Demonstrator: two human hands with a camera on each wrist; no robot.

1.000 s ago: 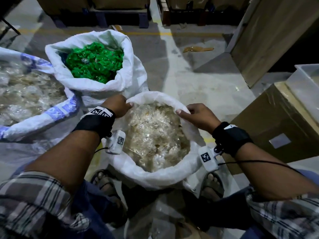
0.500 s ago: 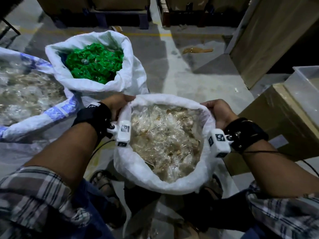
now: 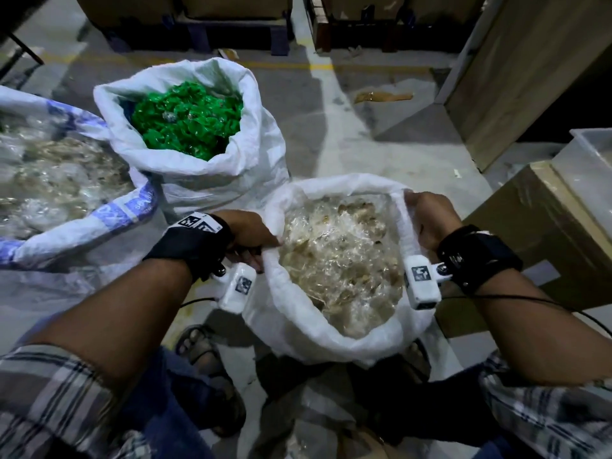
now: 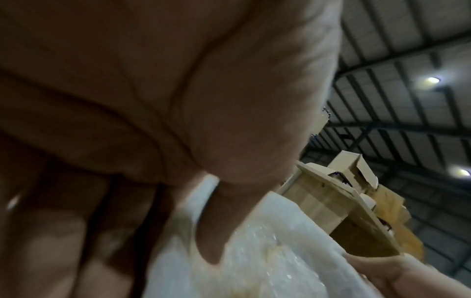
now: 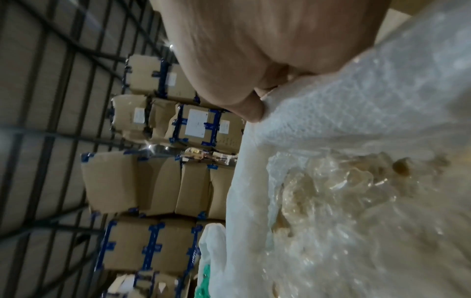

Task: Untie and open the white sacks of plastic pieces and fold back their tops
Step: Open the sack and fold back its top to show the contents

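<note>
Both hands clutch the rolled rim of the near sack (image 3: 308, 329), at lower centre of the head view: the left hand (image 3: 246, 231) curls over its left edge with the thumb inside, and the right hand (image 3: 429, 218) fists the right edge. Clear plastic pieces (image 3: 337, 260) fill it. Half a second ago the sack sat nearer the middle; now it lies further right and the mouth looks narrower. At upper left, a sack of green pieces (image 3: 185, 124) stands open on the concrete floor (image 3: 347, 134); stacked cartons (image 5: 158, 185) rise behind.
</note>
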